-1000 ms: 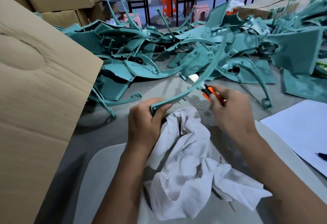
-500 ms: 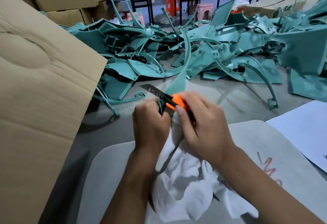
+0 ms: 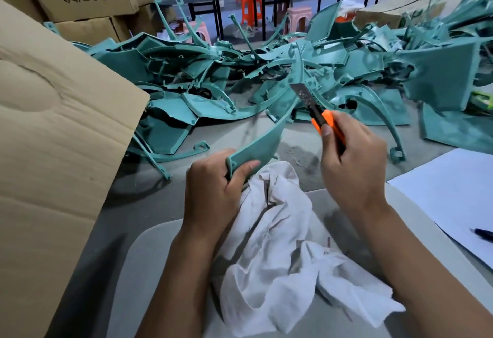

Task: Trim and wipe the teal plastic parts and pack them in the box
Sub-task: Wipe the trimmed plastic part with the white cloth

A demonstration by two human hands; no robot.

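Long curved teal plastic strip [image 3: 262, 139] raised above crumpled white cloth [image 3: 277, 233], wide end gripped by left hand [image 3: 213, 191]; orange-handled utility knife [image 3: 318, 113] clenched in right hand [image 3: 352, 161]. Probably light, springy; best gripped near the cut.

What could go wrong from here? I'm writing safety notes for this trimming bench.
1. The utility knife in the right hand has a long exposed blade; a slip along the curved teal part could send it toward the bare left hand gripping the part's end.
2. The part is held only at one end, so it may flex or twist under the blade.
3. The white cloth lying beneath could snag the blade.
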